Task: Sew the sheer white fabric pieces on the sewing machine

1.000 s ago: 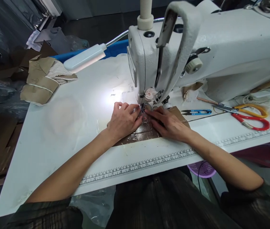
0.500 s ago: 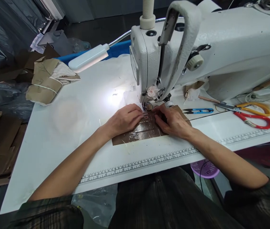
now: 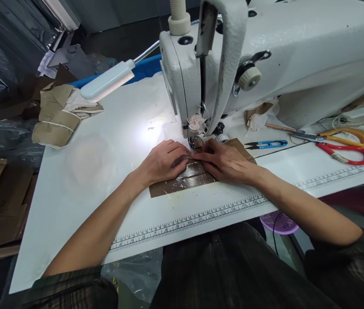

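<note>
Under the needle area of a white sewing machine [image 3: 182, 77], both hands meet at a small translucent piece [image 3: 186, 157], mostly hidden by fingers. My left hand [image 3: 161, 162] pinches it from the left, thumb below and fingers curled above. From the right, my right hand [image 3: 225, 162] reaches in with its index fingertip at the piece's edge and the thumb close below. Both hands rest over a brown, shiny taped sheet [image 3: 165, 187] on the machine bed. The presser foot [image 3: 192, 142] stands just beyond my fingertips.
Blue thread snips [image 3: 270, 144] and scissors with red and orange handles [image 3: 346, 152] lie to the right. A tied brown fabric bundle [image 3: 56, 116] sits at the far left under a lamp [image 3: 107, 80]. A printed ruler [image 3: 182, 226] follows the table's front edge.
My right hand's index finger has stretched left to the small piece, closer to my left hand. The camera view has shifted, so the machine appears larger and further left.
</note>
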